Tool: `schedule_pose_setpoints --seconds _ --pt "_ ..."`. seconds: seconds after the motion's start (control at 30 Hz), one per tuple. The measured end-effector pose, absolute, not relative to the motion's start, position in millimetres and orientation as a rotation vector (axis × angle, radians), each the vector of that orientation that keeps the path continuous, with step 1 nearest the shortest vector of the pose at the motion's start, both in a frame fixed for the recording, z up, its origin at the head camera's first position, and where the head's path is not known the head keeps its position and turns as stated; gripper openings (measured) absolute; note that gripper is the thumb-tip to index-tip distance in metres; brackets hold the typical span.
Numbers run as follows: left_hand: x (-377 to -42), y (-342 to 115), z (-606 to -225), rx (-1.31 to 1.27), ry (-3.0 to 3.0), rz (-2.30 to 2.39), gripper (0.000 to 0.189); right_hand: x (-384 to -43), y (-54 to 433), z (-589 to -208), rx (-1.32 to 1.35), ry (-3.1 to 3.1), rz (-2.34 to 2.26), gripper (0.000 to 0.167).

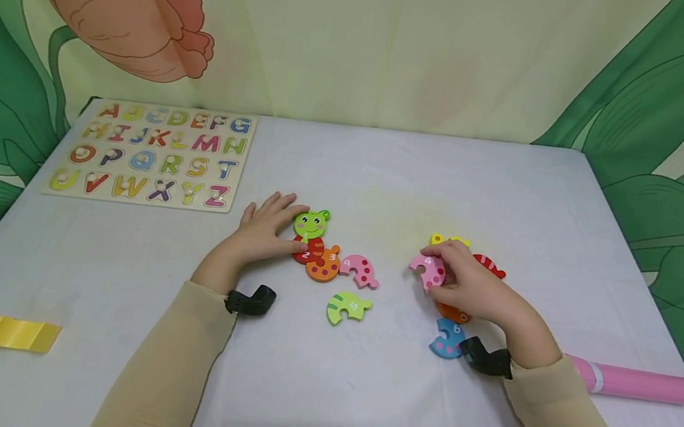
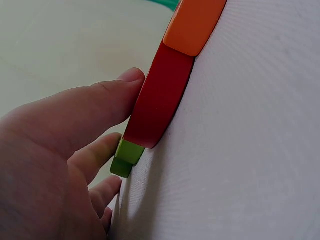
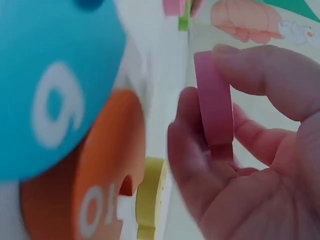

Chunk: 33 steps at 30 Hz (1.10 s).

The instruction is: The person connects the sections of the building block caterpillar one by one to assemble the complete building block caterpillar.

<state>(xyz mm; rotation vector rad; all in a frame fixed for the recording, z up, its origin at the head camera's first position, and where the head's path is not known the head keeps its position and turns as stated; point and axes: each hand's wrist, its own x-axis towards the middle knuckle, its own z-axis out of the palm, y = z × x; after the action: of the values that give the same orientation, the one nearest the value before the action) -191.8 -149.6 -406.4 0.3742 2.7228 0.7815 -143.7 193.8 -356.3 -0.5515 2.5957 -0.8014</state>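
My left hand [image 1: 256, 234] lies spread at the left of a caterpillar puzzle, thumb on the red piece numbered 2 [image 1: 308, 251] and index finger touching the green smiling head piece [image 1: 310, 225]. The orange piece numbered 3 [image 1: 324, 265] is joined to the red one. In the left wrist view the thumb rests against the red piece [image 2: 162, 95]. My right hand [image 1: 482, 288] pinches a pink dotted piece numbered 4 [image 1: 429, 271]; in the right wrist view the pink piece [image 3: 215, 100] is between thumb and fingers, raised off the table.
A pink piece numbered 9 [image 1: 360, 271] and a green piece numbered 5 [image 1: 348, 307] lie mid-table. Around my right hand are blue [image 1: 449, 339], orange [image 3: 107, 175], yellow [image 3: 151, 195] and red [image 1: 490, 266] pieces. An alphabet board [image 1: 153, 156], yellow strip [image 1: 19, 334] and pink tapered object [image 1: 652, 385] lie farther out.
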Motion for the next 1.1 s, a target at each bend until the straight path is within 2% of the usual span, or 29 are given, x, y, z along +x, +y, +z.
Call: schedule_pose_setpoints --seconds 0.33,0.8,1.1 --pt "-191 -152 -405 0.374 2.726 0.784 0.068 -154 172 -348 -0.468 2.449 -1.04 0.05" --pt "-191 -152 -405 0.363 2.721 0.788 0.069 -183 112 -355 -0.437 2.391 -1.041 0.058" --pt "-192 -150 -406 0.357 2.721 0.785 0.067 -192 101 -359 -0.423 2.372 -0.932 0.056"
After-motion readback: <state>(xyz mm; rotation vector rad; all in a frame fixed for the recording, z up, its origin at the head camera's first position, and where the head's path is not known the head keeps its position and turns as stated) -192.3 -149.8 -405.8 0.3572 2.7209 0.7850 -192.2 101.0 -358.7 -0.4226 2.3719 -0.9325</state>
